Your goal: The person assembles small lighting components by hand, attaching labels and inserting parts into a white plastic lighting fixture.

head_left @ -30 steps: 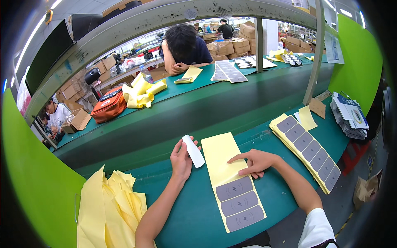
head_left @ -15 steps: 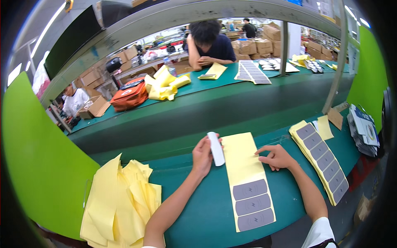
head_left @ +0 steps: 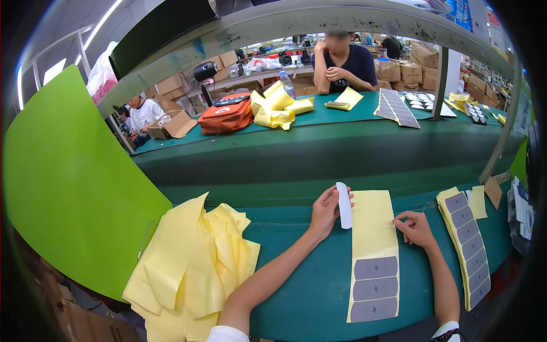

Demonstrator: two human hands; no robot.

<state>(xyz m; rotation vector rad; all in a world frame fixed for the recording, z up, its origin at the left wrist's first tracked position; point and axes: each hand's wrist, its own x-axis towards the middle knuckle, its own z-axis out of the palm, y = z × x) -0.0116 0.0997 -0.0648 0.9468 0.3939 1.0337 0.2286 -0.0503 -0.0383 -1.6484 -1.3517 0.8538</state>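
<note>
Upright in my left hand (head_left: 326, 214) is a slim white piece with rounded ends (head_left: 343, 206), held along its side by thumb and fingers. Just right of it, a long yellow backing sheet (head_left: 373, 225) lies on the green table. Its far part is bare, while 3 grey rounded-rectangle stickers (head_left: 375, 289) with a lightning mark sit on the near end. By the sheet's right edge is my right hand (head_left: 416, 229), its fingers loosely bent, thumb and index a little apart. Nothing shows in its grip.
Crumpled yellow backing sheets (head_left: 194, 262) pile up at the left beside a green partition (head_left: 74, 188). At the right lies a stack of sticker sheets (head_left: 468, 245). Across a raised green ledge (head_left: 319, 154) stand an orange bag (head_left: 227, 114), more yellow paper (head_left: 279, 108) and a seated person (head_left: 345, 68).
The whole view has swung left, so things sit further right in the picture. My right hand's fingers have curled in slightly at the sheet's edge. The left hand keeps the white piece.
</note>
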